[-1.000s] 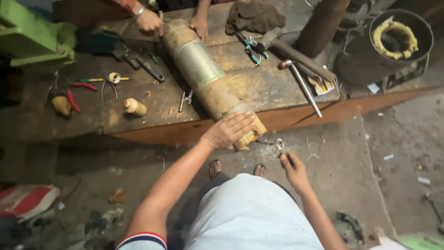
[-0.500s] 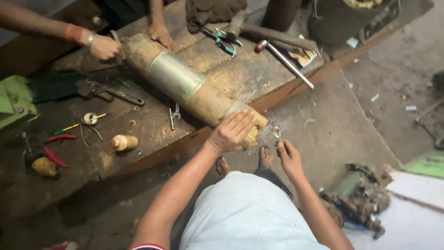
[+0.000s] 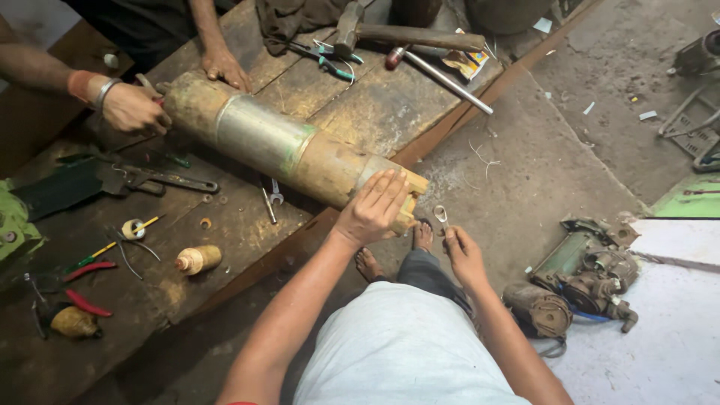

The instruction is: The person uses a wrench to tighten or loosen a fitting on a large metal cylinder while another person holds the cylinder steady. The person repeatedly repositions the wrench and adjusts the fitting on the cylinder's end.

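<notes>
A colourful printed paper (image 3: 465, 63) lies at the bench's (image 3: 375, 112) far edge beside a steel rod (image 3: 442, 79). The long metal cylinder (image 3: 285, 146) lies across the bench; the left hand (image 3: 373, 206) presses flat on its near end, while the right hand (image 3: 463, 251) pinches a small spanner (image 3: 441, 217) just beside it.

A long rusty motor cylinder (image 3: 285, 150) with a shiny steel middle band is lying on its side across the wooden worktop (image 3: 375, 112), its near end overhanging the edge. A small wrench (image 3: 441, 217) is pointing upward just beside that end.
</notes>
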